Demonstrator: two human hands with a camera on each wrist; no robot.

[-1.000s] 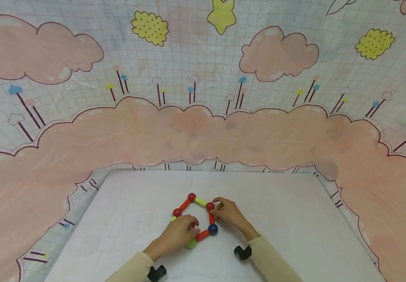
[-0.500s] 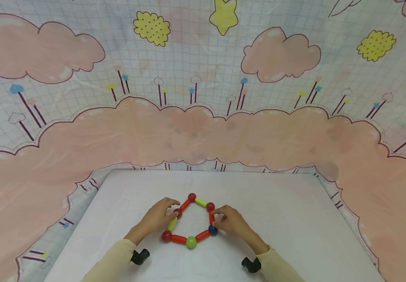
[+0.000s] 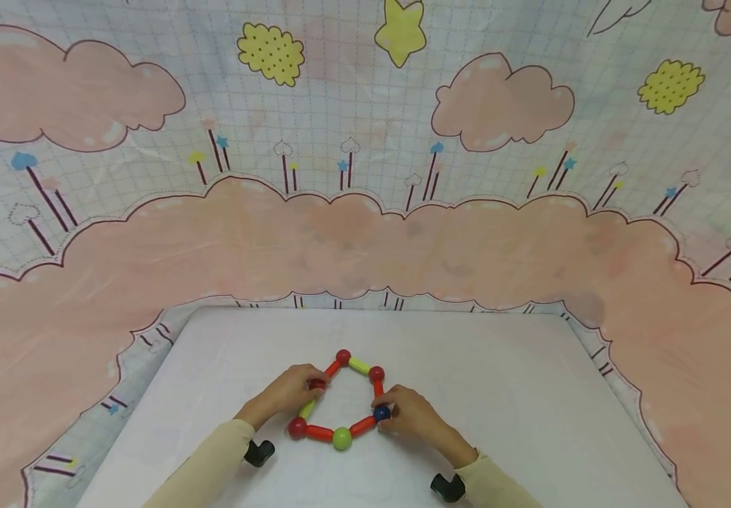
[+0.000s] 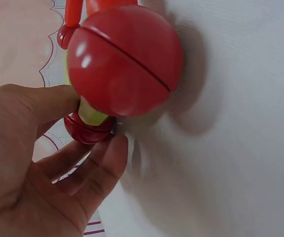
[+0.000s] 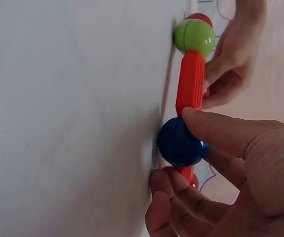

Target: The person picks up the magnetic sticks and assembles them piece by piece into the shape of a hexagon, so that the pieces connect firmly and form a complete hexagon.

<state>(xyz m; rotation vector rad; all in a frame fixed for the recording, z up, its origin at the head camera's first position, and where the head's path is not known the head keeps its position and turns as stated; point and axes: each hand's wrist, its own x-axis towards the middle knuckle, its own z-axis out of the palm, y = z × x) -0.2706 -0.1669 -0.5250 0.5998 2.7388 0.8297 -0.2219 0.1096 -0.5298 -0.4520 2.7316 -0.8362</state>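
Observation:
A closed ring of coloured rods and balls, [image 3: 319, 433] like a magnetic building set, lies flat on the white table. At its left corner my left hand [image 3: 286, 390] holds a red ball [image 4: 85, 132], partly hidden by the fingers. Another red ball [image 4: 127, 59] looms large in the left wrist view, nearer that camera. On the right side my right hand [image 3: 413, 413] pinches the dark blue ball [image 5: 179, 142] between thumb and fingers. A red rod [image 5: 190, 81] links that ball to the light green ball [image 3: 342, 439] at the front.
The white tabletop [image 3: 499, 367] extends around the ring. Behind and beside it hangs cloth [image 3: 365, 247] printed with clouds and stars. A black device sits at each wrist, one at the left [image 3: 260, 453] and one at the right [image 3: 448, 487].
My left hand moved from the ring's front to its left corner and took hold of the red ball. My right hand slid down from the upper right red ball to the blue ball.

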